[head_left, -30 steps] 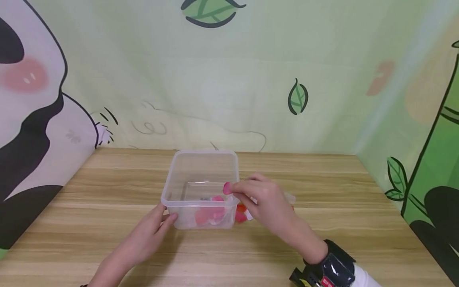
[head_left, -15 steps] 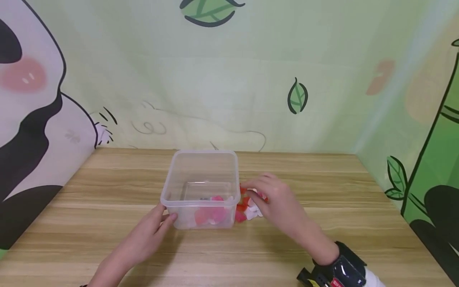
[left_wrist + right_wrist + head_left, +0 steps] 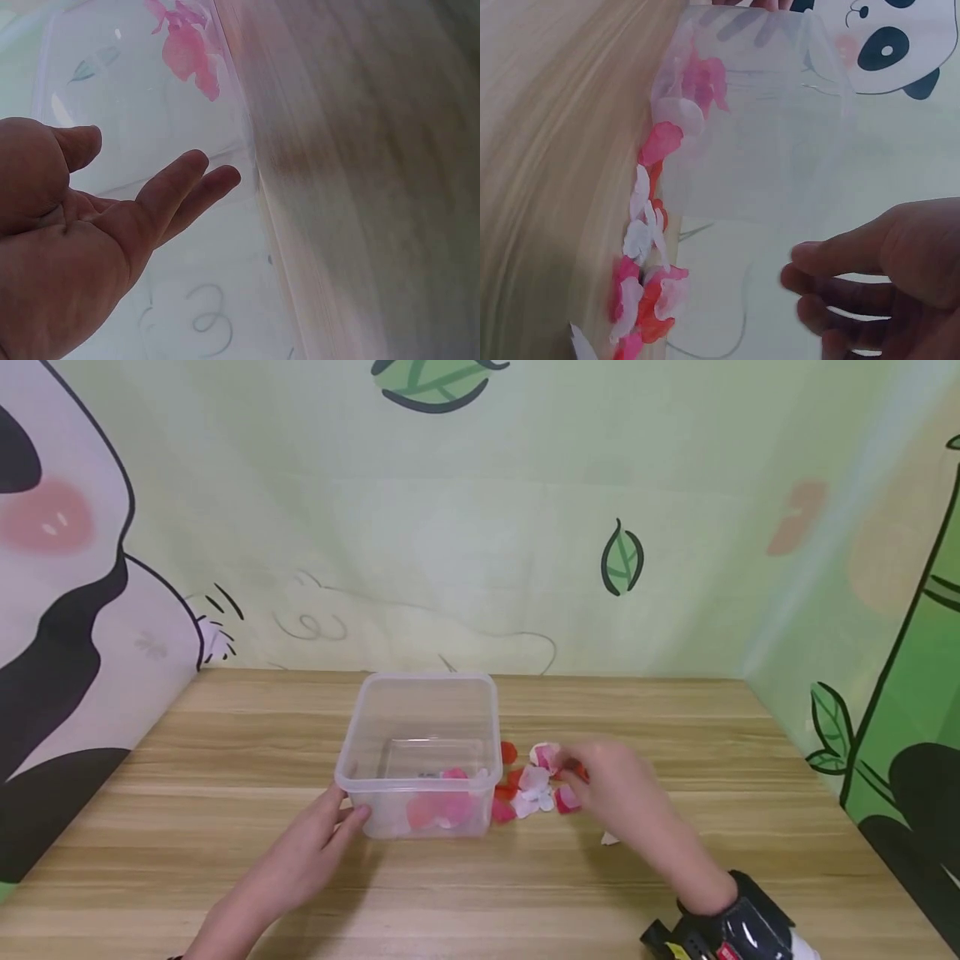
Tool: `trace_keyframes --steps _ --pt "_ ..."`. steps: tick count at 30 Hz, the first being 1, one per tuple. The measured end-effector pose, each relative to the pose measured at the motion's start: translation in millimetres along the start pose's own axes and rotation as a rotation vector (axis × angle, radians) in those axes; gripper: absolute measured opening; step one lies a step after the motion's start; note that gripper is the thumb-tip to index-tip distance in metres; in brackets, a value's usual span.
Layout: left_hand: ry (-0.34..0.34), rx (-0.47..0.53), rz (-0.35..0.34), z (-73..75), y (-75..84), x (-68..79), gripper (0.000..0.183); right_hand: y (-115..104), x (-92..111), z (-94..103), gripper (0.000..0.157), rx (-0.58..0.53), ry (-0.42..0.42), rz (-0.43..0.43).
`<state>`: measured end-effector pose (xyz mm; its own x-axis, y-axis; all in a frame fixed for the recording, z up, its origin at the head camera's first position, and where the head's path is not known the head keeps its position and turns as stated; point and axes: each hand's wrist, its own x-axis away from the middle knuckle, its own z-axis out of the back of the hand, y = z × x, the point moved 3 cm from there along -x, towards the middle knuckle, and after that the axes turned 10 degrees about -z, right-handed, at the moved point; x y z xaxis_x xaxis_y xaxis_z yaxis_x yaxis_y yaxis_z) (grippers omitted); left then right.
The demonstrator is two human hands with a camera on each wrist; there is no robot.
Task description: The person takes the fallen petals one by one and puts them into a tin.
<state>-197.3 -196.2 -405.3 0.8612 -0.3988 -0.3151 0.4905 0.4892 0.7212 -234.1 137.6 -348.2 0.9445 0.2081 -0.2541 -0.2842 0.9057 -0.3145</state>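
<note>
A clear plastic box [image 3: 420, 777] stands on the table with pink petals [image 3: 442, 806] in its front right part. My left hand [image 3: 315, 843] touches the box's front left corner, thumb at the front wall; in the left wrist view its fingers are fairly straight. To the right of the box lies a loose pile of red, pink and white petals [image 3: 534, 781]. Over the right side of that pile hovers my right hand [image 3: 615, 785]. In the right wrist view its thumb and forefinger tips [image 3: 806, 259] are close together, with nothing seen between them and the other fingers loosely bent.
One pale petal [image 3: 610, 838] lies apart, partly behind the right forearm. The wooden table [image 3: 450, 893] runs back to a printed cloth [image 3: 480, 568] with a panda and leaves. A black strap with a device [image 3: 731, 918] sits on the right wrist.
The right hand held a pink petal at the box's right rim; that petal has left its fingers. The hand has moved right over the pile, uncovering more petals. The left hand stays put.
</note>
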Motion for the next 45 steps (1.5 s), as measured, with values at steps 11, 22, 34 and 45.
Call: trace_keyframes --steps 11,22,34,45 --pt "0.004 0.002 0.005 -0.2 2.4 0.5 0.054 24 10 -5.0 0.019 0.196 -0.277 -0.104" --pt "0.007 -0.014 0.000 0.6 0.0 0.8 0.056 39 13 -17.4 0.030 0.255 -0.420 -0.163" --pt "0.007 -0.020 0.002 0.8 0.1 0.2 0.057 41 12 -21.3 0.023 0.230 -0.398 -0.176" --pt "0.006 -0.022 -0.002 0.7 0.2 0.3 0.057 29 0 -10.4 0.017 0.123 -0.219 -0.126"
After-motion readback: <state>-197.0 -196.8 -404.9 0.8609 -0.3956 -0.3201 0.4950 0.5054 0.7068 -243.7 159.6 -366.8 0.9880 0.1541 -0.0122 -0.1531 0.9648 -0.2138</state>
